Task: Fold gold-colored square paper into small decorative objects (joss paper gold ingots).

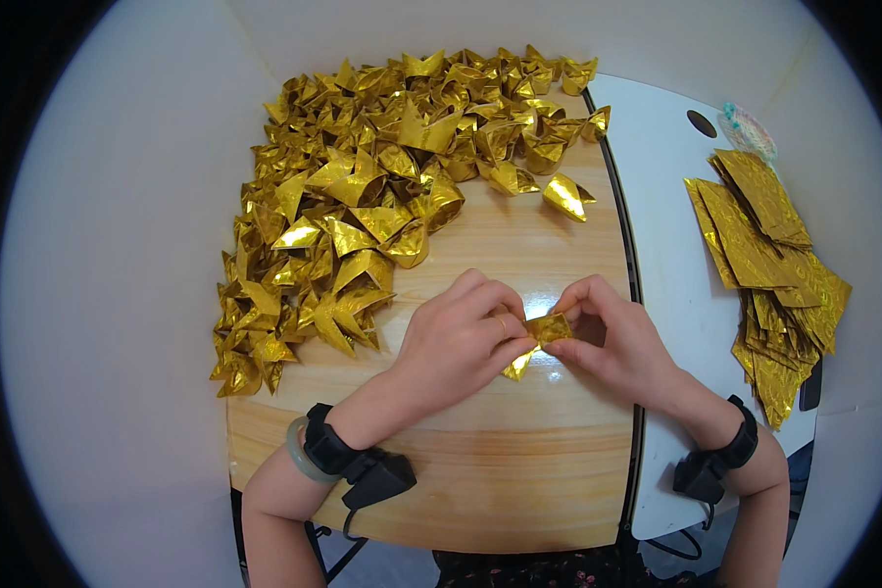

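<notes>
My left hand (458, 341) and my right hand (612, 338) meet over the wooden table (519, 470), both pinching one small piece of gold foil paper (541, 336) that is partly folded. Its lower corner pokes out below my left fingers. A large heap of folded gold paper ingots (363, 186) covers the table's far left part, just beyond my left hand. One folded ingot (568, 196) lies apart at the heap's right edge.
A white table (671, 225) adjoins on the right, carrying a fanned stack of flat gold foil sheets (769, 274). A small pale knitted item (750, 130) lies behind that stack. White walls enclose the left and back. Both wrists wear black bands with cables.
</notes>
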Available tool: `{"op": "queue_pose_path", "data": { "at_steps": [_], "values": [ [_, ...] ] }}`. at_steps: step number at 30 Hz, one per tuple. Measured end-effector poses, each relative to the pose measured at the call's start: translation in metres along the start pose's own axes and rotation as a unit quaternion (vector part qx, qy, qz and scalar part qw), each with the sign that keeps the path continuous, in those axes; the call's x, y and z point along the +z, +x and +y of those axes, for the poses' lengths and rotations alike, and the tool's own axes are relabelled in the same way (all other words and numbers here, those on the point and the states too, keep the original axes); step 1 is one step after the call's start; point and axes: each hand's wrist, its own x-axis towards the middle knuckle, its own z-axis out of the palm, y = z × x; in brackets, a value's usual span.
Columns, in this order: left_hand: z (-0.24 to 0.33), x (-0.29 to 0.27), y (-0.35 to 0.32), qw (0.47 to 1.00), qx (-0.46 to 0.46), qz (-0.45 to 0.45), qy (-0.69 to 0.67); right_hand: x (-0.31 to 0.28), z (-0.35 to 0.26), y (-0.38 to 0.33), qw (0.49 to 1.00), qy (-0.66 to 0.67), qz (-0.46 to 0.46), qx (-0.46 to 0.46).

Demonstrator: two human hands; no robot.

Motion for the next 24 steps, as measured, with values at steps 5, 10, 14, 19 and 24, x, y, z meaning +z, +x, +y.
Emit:
{"op": "queue_pose_path", "data": {
  "at_steps": [5, 10, 14, 19, 24],
  "values": [
    [0.014, -0.004, 0.007, 0.972, -0.162, -0.007, -0.169, 0.004, 0.003, -0.002, 0.995, 0.103, 0.003, -0.009],
    [0.01, 0.003, 0.001, 0.941, -0.147, 0.017, -0.305, 0.006, -0.003, 0.0, 0.984, 0.094, 0.072, -0.135],
    [0.01, 0.004, 0.001, 0.849, -0.183, 0.082, -0.49, 0.005, -0.003, -0.002, 0.983, 0.076, 0.061, -0.154],
    [-0.002, -0.003, 0.003, 0.967, -0.076, 0.079, -0.228, -0.01, 0.009, -0.001, 0.949, -0.042, 0.081, -0.303],
    [-0.001, -0.008, 0.005, 0.995, -0.026, 0.079, -0.063, -0.008, 0.003, 0.001, 0.915, -0.155, 0.045, -0.369]
  ]
}}
